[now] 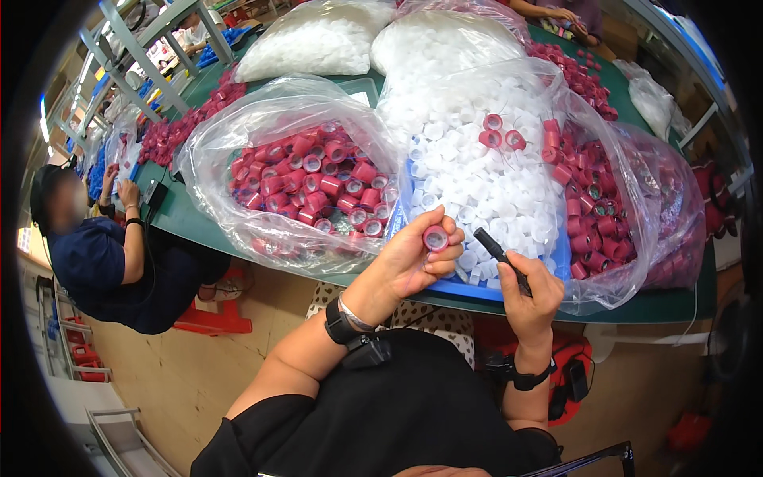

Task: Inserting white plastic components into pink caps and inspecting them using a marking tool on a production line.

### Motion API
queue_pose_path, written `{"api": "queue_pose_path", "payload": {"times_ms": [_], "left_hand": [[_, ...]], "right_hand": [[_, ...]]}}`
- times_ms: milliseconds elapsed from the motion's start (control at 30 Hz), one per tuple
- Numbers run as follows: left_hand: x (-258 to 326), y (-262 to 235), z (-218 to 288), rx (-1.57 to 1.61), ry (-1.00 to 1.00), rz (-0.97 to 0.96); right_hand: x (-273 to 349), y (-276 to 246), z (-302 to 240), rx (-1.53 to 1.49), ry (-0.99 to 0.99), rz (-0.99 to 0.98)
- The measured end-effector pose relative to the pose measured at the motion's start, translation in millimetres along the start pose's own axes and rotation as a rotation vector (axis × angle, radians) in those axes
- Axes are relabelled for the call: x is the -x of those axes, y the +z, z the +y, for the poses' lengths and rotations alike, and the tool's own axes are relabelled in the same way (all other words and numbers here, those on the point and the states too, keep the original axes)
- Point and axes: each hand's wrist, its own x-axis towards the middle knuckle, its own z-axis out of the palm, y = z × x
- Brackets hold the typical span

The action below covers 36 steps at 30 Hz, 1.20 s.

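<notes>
Between the fingers and thumb of my left hand (401, 266) is a small red cap (435, 238), its round open end facing up and a pale ring showing inside. My right hand (534, 298) grips a slim black pen-like tool (494, 248), its blunt end pointing up and left, apart from the cap. Both hands are over the near edge of a blue tray (566, 266) heaped with white plastic caps (477, 179). Three red caps (493, 137) lie on top of the white heap.
Clear plastic bags of red caps lie open left (306, 179) and right (592, 230) of the tray. Bulging bags of white pieces (318, 48) stand behind on the green table (668, 312). A co-worker (103, 254) sits at left; another person's hands (566, 17) show at the far right.
</notes>
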Motion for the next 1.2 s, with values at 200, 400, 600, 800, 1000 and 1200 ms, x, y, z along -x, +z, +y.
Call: {"api": "queue_pose_path", "payload": {"times_ms": [200, 400, 600, 800, 1000, 1200], "left_hand": [[7, 5, 0, -0.047, 0.079, 0.011], [34, 30, 75, -1.301, 1.184, 0.506], [21, 58, 105, -2.301, 1.587, 0.679], [-84, 59, 75, -2.292, 0.997, 0.211], [-145, 47, 72, -2.300, 0.622, 0.369], [-150, 36, 77, -2.214, 0.779, 0.290]], "right_hand": [[2, 3, 1, -0.007, 0.127, -0.027], [8, 1, 5, -0.001, 0.168, 0.010], [3, 7, 4, -0.038, 0.173, -0.016], [6, 8, 6, -0.051, 0.190, 0.029], [9, 6, 9, -0.030, 0.179, 0.059], [10, 8, 12, -0.015, 0.120, 0.058]]}}
